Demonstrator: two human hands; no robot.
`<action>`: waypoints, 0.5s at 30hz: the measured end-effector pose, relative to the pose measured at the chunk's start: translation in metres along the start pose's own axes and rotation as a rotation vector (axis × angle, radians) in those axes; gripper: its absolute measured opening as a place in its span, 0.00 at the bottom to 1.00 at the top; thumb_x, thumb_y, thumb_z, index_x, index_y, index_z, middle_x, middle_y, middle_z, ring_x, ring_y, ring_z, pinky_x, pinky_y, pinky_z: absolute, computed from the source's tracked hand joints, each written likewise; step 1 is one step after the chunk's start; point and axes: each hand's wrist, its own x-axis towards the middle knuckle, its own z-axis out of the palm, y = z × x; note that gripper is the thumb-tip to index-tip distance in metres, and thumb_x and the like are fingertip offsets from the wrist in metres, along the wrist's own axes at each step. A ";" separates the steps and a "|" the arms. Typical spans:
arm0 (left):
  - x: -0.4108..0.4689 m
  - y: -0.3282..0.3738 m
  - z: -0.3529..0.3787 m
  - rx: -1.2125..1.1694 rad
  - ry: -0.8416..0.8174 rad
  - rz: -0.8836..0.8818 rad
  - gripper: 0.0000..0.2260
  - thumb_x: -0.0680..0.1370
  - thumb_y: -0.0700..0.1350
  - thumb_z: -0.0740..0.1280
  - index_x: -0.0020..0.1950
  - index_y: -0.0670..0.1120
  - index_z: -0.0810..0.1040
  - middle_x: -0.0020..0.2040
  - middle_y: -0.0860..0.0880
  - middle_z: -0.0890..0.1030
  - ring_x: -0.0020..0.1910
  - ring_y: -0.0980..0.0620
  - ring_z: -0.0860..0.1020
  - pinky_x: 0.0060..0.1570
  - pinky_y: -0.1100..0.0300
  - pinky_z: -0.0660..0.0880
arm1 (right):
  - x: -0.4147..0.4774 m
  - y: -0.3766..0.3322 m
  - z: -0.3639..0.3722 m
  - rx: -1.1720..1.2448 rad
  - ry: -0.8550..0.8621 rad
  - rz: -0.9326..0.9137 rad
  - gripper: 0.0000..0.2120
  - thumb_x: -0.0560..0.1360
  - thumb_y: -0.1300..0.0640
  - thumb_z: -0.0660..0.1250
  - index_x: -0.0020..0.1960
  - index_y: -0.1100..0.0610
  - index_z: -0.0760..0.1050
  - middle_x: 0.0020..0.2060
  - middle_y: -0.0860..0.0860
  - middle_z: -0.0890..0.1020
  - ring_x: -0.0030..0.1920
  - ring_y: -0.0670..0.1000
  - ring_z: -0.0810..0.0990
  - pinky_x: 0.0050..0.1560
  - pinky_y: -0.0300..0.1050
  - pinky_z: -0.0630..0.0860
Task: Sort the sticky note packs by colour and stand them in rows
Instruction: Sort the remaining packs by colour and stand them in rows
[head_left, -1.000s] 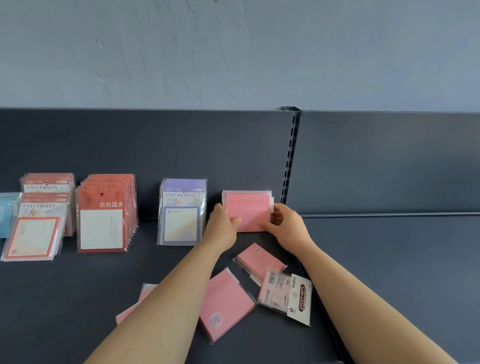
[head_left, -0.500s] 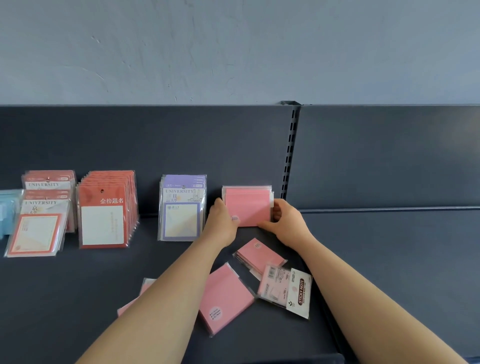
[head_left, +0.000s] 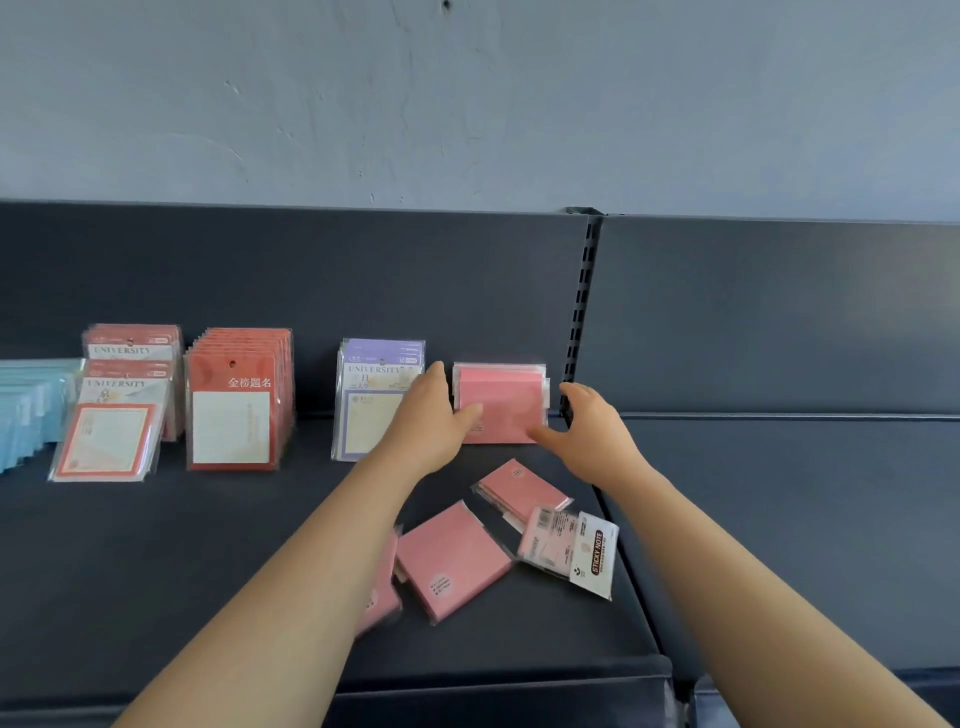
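Observation:
A small row of pink sticky note packs (head_left: 498, 400) stands against the shelf's back panel. My left hand (head_left: 431, 415) is at its left edge, fingers straight up and thumb lying on the front pack. My right hand (head_left: 587, 431) is at its right edge, thumb stretched to the lower front corner and fingers loosely curved beside it. Loose pink packs lie flat in front: a large one (head_left: 452, 558), a smaller one (head_left: 519, 488), a labelled one (head_left: 569, 545), and one partly under my left forearm (head_left: 382, 597).
Purple packs (head_left: 371, 395) stand just left of the pink row, then red packs (head_left: 234, 405), red-bordered packs (head_left: 119, 415) and blue packs (head_left: 31, 410) at the far left. A slotted upright (head_left: 579, 322) divides this dark shelf (head_left: 156, 571) from the one on the right (head_left: 805, 519).
Both hands have loosened from the sides of the standing pink packs and spread slightly apart. The packs stay upright; my view has shifted a little.

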 end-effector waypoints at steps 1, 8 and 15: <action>-0.006 -0.002 -0.007 0.008 -0.012 0.012 0.26 0.80 0.48 0.65 0.74 0.42 0.61 0.72 0.45 0.68 0.69 0.46 0.68 0.63 0.57 0.66 | -0.007 -0.005 -0.003 -0.003 -0.004 -0.024 0.31 0.75 0.48 0.69 0.73 0.59 0.63 0.72 0.53 0.67 0.69 0.54 0.69 0.63 0.46 0.68; -0.055 -0.035 -0.050 0.135 -0.257 -0.060 0.35 0.71 0.57 0.74 0.74 0.51 0.66 0.72 0.53 0.69 0.66 0.52 0.71 0.61 0.58 0.69 | -0.051 -0.032 0.004 -0.066 -0.288 -0.153 0.34 0.72 0.49 0.72 0.75 0.50 0.63 0.73 0.45 0.66 0.70 0.48 0.67 0.63 0.38 0.65; -0.089 -0.070 -0.077 0.358 -0.529 -0.218 0.54 0.59 0.63 0.79 0.78 0.53 0.56 0.75 0.50 0.61 0.71 0.48 0.66 0.69 0.48 0.66 | -0.076 -0.063 0.022 -0.200 -0.555 -0.223 0.38 0.70 0.49 0.73 0.75 0.41 0.60 0.76 0.44 0.58 0.75 0.50 0.58 0.73 0.51 0.59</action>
